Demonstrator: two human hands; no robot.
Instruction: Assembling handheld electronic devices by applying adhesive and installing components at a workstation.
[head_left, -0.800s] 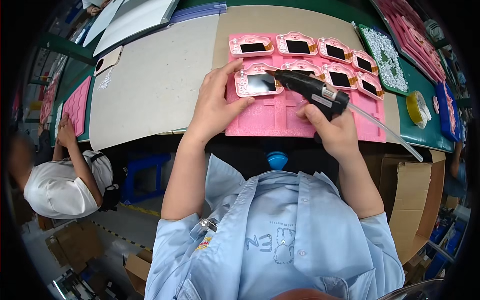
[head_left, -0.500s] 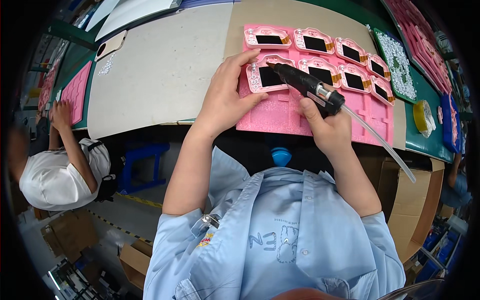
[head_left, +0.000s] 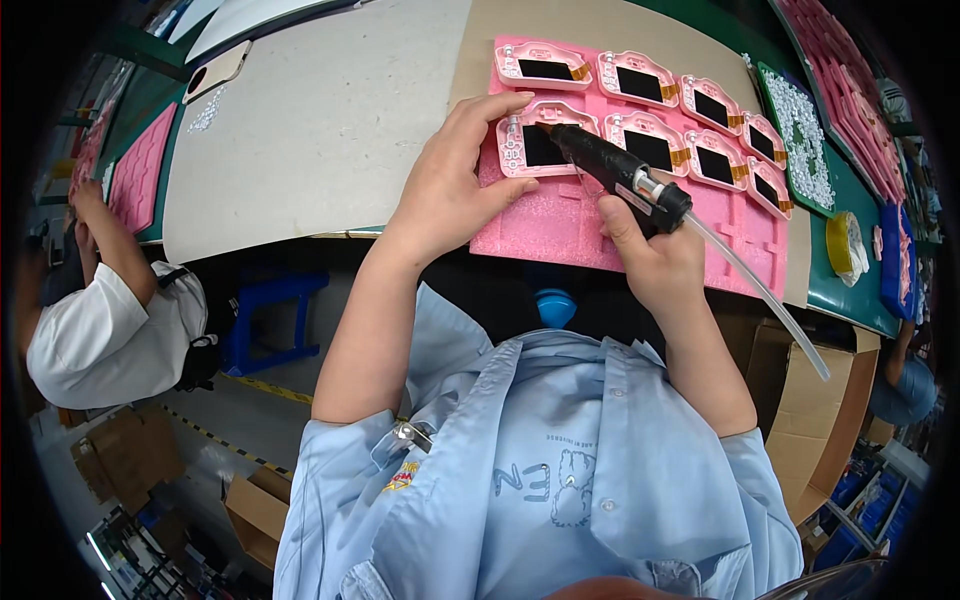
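A: What is nearest?

B: The person's light blue shirt (head_left: 540,460), at the lower edge. Beyond it, the right hand (head_left: 655,250) is closed around a black glue gun (head_left: 610,165), and a long clear glue stick (head_left: 765,295) trails from its back end.

A: And the left hand (head_left: 455,180)?

B: Its thumb and fingers are parted wide around the left end of a pink case (head_left: 512,140), thumb by the near edge, fingertips by the far one. Whether they press on it, one cannot tell.

A: Where does that case lie?

B: In the near row of a pink foam tray (head_left: 545,220), at the left end. The gun's nozzle points at its upper part, above the dark screen (head_left: 540,148); contact is too small to make out.

A: What lies around it?

B: Seven similar cases, three beside it and four in the far row. The tray sits on the table (head_left: 310,130); to its right stands a green tray (head_left: 822,209) of small white pieces.
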